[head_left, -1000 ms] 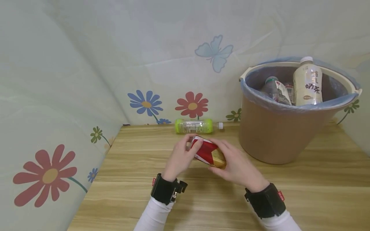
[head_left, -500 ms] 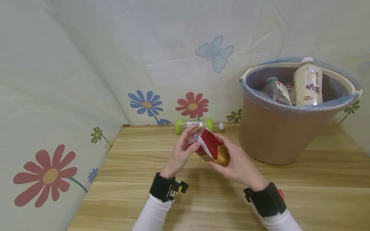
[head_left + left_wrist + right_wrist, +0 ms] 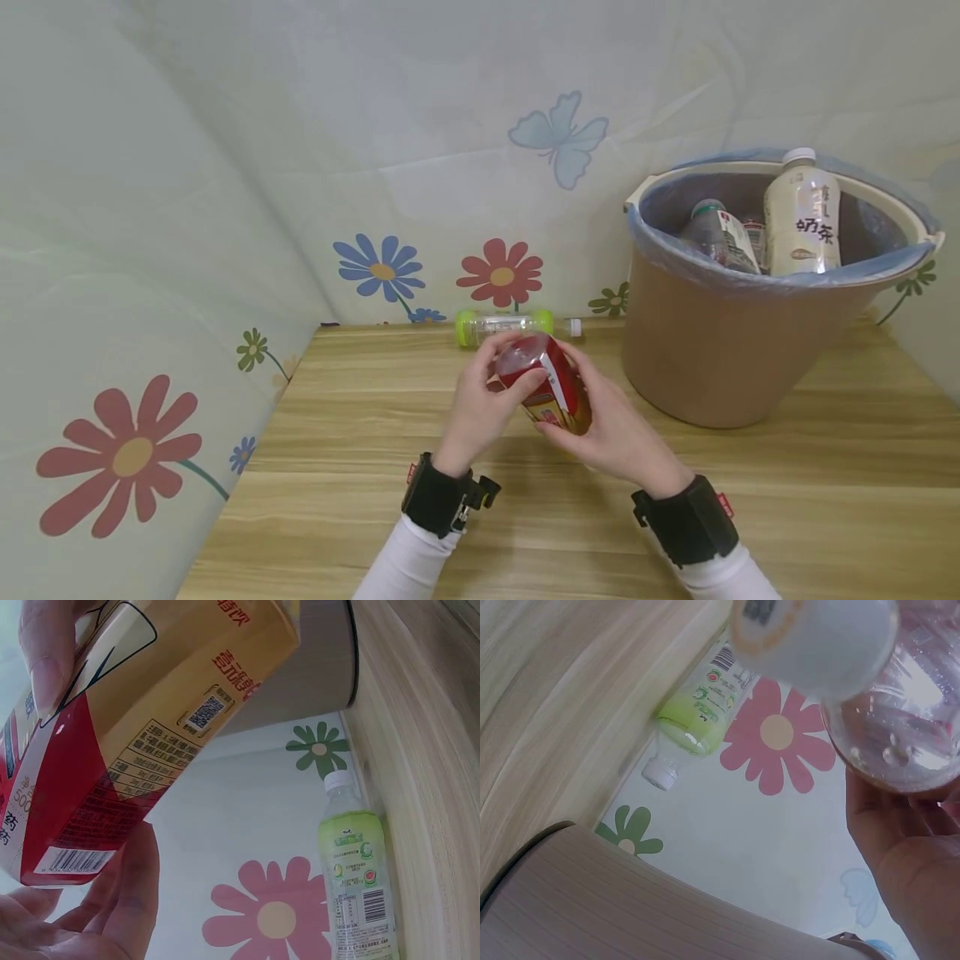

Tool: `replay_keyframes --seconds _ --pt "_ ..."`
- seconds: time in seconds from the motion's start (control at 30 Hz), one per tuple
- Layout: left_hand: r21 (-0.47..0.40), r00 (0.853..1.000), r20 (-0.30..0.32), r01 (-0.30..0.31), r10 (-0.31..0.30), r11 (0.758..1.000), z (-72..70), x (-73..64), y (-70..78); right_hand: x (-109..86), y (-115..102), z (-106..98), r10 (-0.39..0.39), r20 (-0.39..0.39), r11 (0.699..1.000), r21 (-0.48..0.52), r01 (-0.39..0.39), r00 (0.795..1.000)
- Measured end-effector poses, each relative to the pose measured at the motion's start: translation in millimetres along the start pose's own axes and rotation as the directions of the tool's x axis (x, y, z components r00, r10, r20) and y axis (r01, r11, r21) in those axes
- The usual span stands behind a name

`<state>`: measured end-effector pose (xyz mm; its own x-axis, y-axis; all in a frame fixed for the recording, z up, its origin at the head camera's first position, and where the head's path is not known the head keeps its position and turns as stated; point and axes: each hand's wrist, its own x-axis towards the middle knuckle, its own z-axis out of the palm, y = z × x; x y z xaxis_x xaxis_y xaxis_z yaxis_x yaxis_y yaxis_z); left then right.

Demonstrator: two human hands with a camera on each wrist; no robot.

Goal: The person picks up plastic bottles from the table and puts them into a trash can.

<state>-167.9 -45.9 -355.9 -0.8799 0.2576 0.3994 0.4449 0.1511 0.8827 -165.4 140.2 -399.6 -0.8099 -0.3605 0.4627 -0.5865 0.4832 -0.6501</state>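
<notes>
Both hands hold a plastic drink bottle (image 3: 553, 390) with a red and gold label, tilted above the table. My left hand (image 3: 480, 400) grips it near one end, its thumb on the label. From the other side, my right hand (image 3: 618, 429) has its fingers and thumb round the body. In the left wrist view the bottle's label (image 3: 127, 742) shows a barcode, a QR code and printed characters. The right wrist view shows the white cap (image 3: 817, 645) close to the camera, with droplets inside the clear plastic beside it.
Against the back wall lies a clear bottle (image 3: 504, 328) with a green label and white cap. At the right stands a brown bin (image 3: 697, 350) with a blue liner. In it are a white milk tea bottle (image 3: 804, 217) and a clear green-capped bottle (image 3: 723, 237).
The bottle has turned in the hands, so its clear rounded end and another side of the label now show to the head camera. The left fingers have shifted round it.
</notes>
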Motion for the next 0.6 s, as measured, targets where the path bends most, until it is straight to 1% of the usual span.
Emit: replay_keyframes --seconds 0.13,0.27,0.4,0.5,0.6 --pt "0.011 1.0 0.003 0.013 -0.013 1.0 1.5 -0.6 2.6 -0.1 1.1 1.1 0.009 0.002 1.0 0.009 -0.009 1.0" --pt "0.024 1.0 -0.011 0.011 -0.011 1.0 -0.5 -0.5 3.0 -0.3 -0.9 0.1 0.05 -0.004 0.998 0.039 -0.05 0.999" --pt "0.045 0.999 -0.043 0.005 -0.003 0.999 -4.1 -0.5 1.4 -0.5 -1.8 -1.6 0.091 -0.047 0.995 0.051 -0.089 0.995" --pt "0.062 0.998 -0.066 -0.001 0.006 0.998 -6.0 1.0 -4.4 -0.3 -0.4 -2.9 0.1 -0.097 0.995 0.041 -0.096 0.99" --pt "0.097 0.996 -0.087 -0.016 0.025 0.995 -7.1 3.6 -19.6 0.0 1.0 -4.6 0.107 -0.138 0.994 0.031 -0.104 0.985"
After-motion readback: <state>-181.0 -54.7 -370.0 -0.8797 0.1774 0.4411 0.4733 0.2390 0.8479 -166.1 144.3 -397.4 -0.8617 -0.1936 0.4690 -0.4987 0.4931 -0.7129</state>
